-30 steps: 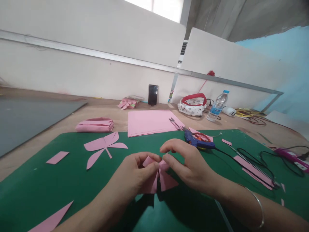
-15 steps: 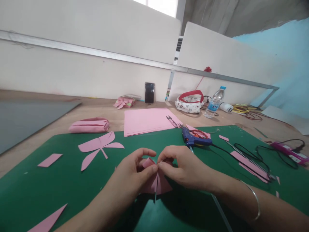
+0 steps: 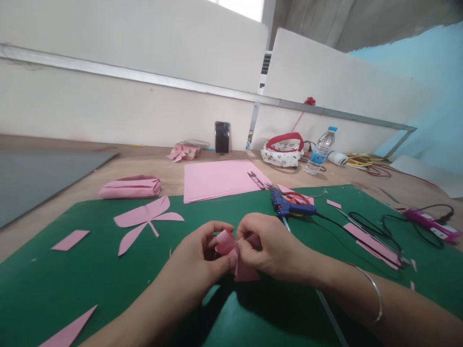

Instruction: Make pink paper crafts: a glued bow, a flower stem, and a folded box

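Note:
Between both hands is a folded pink paper bow point(image 3: 226, 242), held just above the green mat point(image 3: 137, 294). My left hand point(image 3: 208, 253) pinches its left side, with the thumb in front and the fingers behind. The fingertips of my right hand point(image 3: 265, 248) are closed on its middle and right side, so that part is mostly covered. A flared pink end hangs below the fingers. Left of the hands lie pink cut petal shapes point(image 3: 144, 215) on the mat. To the right, behind my right hand, rests a blue hot glue gun point(image 3: 287, 202).
Pink paper sheets point(image 3: 217, 180) lie behind the mat, with small thread snips point(image 3: 256, 180) on them. A rolled pink bundle point(image 3: 130, 187) sits at left. Farther back stand a phone point(image 3: 222, 137), a white pouch point(image 3: 282, 153) and a water bottle point(image 3: 320, 152). Cables run to a purple power strip point(image 3: 432, 225).
The paper bow has been turned in my fingers: its loop shows more at the upper left, and the flared lower end is narrower in view. Both hands keep their grip.

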Available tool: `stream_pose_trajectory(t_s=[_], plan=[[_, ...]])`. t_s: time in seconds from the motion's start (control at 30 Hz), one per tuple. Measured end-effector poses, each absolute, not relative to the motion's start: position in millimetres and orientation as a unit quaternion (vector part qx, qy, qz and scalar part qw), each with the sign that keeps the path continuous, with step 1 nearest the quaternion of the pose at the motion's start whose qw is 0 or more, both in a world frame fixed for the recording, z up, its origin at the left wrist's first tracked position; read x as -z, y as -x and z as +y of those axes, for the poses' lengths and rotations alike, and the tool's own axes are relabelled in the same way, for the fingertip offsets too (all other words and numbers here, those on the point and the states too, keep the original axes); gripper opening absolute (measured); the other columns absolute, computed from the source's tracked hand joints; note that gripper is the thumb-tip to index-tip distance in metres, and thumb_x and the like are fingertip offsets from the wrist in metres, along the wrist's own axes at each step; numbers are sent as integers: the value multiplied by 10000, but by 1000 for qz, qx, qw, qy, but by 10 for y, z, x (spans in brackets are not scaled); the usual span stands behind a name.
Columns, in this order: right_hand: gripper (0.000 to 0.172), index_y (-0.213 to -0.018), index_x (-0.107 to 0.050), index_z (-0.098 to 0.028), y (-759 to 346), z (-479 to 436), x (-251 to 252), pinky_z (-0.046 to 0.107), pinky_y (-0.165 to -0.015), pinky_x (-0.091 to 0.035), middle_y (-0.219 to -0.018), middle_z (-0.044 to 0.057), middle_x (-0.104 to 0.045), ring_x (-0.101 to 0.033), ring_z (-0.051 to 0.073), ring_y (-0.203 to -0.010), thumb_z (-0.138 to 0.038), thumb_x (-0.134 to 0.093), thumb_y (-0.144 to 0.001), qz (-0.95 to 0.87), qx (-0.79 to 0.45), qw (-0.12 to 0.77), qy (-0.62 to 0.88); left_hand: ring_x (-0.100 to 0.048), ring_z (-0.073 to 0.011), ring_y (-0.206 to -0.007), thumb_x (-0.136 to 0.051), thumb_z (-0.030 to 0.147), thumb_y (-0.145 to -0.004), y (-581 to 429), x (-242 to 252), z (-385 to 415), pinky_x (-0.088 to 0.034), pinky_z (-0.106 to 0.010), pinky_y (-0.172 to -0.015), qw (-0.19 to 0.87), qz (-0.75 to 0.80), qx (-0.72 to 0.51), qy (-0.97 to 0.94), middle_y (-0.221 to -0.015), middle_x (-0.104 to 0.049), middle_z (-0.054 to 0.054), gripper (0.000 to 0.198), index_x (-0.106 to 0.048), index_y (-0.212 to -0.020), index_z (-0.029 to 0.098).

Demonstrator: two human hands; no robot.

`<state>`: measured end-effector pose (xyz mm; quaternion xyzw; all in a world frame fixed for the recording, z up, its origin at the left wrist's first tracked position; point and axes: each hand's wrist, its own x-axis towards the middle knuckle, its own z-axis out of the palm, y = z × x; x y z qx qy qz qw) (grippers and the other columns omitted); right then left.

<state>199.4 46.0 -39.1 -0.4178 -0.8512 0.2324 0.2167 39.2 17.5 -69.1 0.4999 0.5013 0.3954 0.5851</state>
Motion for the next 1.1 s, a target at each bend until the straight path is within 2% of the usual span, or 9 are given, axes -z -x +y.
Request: stream_pose_trajectory(t_s=[0.23,0.4,0.5,0.67,0.8,0.9,1.1], plan=[[100,-689,-584,-149,-1980,468,381,209,-568,-378,-673,-13,-574,-489,100,-623,-126,-530,-770,-824,-307,249,406,-572,-152,-689,-683,282,-634,-375,612,158,-448,-250,-589,583,506,-402,-493,-781,-638,-3,369,-554,-966,188],[123,-712,-623,-153,-1997,462,337,217,-636,-428,-715,-6,-627,-553,111,-682,-112,-530,-781,-802,-351,262,405,-587,-178,-727,-688,294,-598,-362,520,127,-444,-267,-598,585,517,-394,-485,-795,-645,-9,467,-542,-1031,195],[132,-710,-641,-149,-2007,467,328,220,-656,-432,-717,-3,-635,-564,115,-695,-119,-536,-784,-794,-371,262,404,-553,-153,-666,-684,270,-592,-358,535,129,-427,-254,-560,556,527,-388,-512,-743,-616,10,465,-544,-1027,187],[220,-805,-669,-126,-2015,470,315,239,-649,-431,-805,33,-653,-560,130,-722,-240,-491,-865,-770,-435,238,401,-575,-156,-669,-718,309,-616,-351,579,155,-440,-264,-581,585,508,-385,-502,-734,-631,1,474,-530,-1030,172],[122,-838,-680,-131,-1999,452,291,205,-563,-396,-698,-7,-602,-504,100,-630,-163,-589,-763,-748,-445,214,443,-594,-161,-664,-754,299,-577,-350,568,158,-443,-267,-588,598,512,-400,-470,-734,-661,-13,515,-520,-1017,168],[157,-832,-674,-133,-1989,447,281,184,-506,-348,-645,-28,-554,-459,79,-579,-86,-568,-725,-737,-440,211,468,-583,-144,-635,-741,260,-561,-351,552,155,-431,-250,-577,595,514,-403,-469,-696,-653,11,490,-531,-994,174],[185,-853,-664,-128,-1975,451,308,184,-533,-372,-696,-17,-581,-474,77,-601,-67,-569,-707,-723,-459,228,463,-602,-167,-685,-739,211,-541,-364,538,145,-455,-273,-598,595,505,-419,-465,-758,-663,-9,480,-544,-978,177]])
